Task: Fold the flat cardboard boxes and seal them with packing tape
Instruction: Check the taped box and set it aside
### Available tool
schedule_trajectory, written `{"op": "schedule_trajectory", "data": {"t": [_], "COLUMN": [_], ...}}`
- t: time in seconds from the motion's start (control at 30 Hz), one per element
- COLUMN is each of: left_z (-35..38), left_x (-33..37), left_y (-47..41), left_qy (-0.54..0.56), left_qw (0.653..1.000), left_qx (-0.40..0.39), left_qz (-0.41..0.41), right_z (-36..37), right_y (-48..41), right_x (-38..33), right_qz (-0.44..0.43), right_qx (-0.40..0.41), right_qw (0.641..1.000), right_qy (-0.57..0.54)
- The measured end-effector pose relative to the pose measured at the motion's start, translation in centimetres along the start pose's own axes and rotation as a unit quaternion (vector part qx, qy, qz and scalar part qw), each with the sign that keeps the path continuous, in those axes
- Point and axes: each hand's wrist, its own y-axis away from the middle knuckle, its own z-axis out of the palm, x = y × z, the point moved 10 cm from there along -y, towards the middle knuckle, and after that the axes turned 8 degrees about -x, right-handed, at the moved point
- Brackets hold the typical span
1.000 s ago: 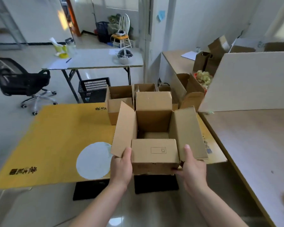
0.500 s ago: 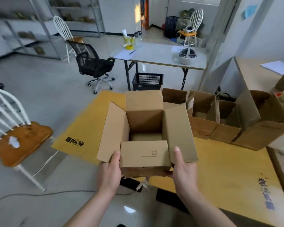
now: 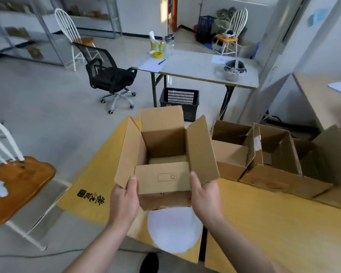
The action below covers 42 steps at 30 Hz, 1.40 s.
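An erected brown cardboard box [image 3: 163,178] with its four top flaps standing open is held up in front of me, above the near edge of a yellow cardboard sheet [image 3: 264,219]. My left hand [image 3: 124,201] grips its lower left corner, thumb up along the near wall. My right hand [image 3: 206,196] grips the lower right corner the same way. The near flap carries a small printed rectangle. No tape roll shows near my hands.
Several open cardboard boxes [image 3: 264,154] stand in a row on the yellow sheet to the right. A wooden-seat chair [image 3: 14,184] is at the left. Beyond are a black office chair [image 3: 110,75], a grey folding table [image 3: 197,67] and a black basket [image 3: 180,99].
The view has swung left and the box has come along with both hands, which keep the same hold. The row of open boxes now lies to the right.
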Motion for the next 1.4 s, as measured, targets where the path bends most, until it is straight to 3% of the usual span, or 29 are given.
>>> {"op": "schedule_trajectory", "data": {"t": [0.1,0.3,0.73,1.17,1.4], "left_z": [-0.1,0.7,6.5,14.1,16.2], "left_x": [1.0,5.0,11.4,14.0,9.7], "left_y": [-5.0,-11.2,-16.5,-20.5,-20.8], "left_qy": [-0.043,-0.172,-0.189,-0.286,-0.338], "left_qw": [0.998,0.974,0.926,0.878,0.858], "left_qx": [-0.037,-0.097,-0.187,-0.253,-0.305], "left_qz": [0.030,0.111,0.267,0.288,0.238], "right_z": [2.9,5.7,3.5,1.1,1.2], "right_y": [-2.8,-5.4,-11.6,-16.6,-18.0], "right_x": [-1.4,-4.9,-9.1,-9.5,-6.9], "right_qz": [0.002,-0.038,-0.054,-0.035,0.002], "right_qx": [-0.014,-0.013,0.047,0.058,0.065], "right_qw": [0.998,0.994,0.985,0.980,0.971], "right_qy": [0.068,0.099,0.156,0.189,0.230]}}
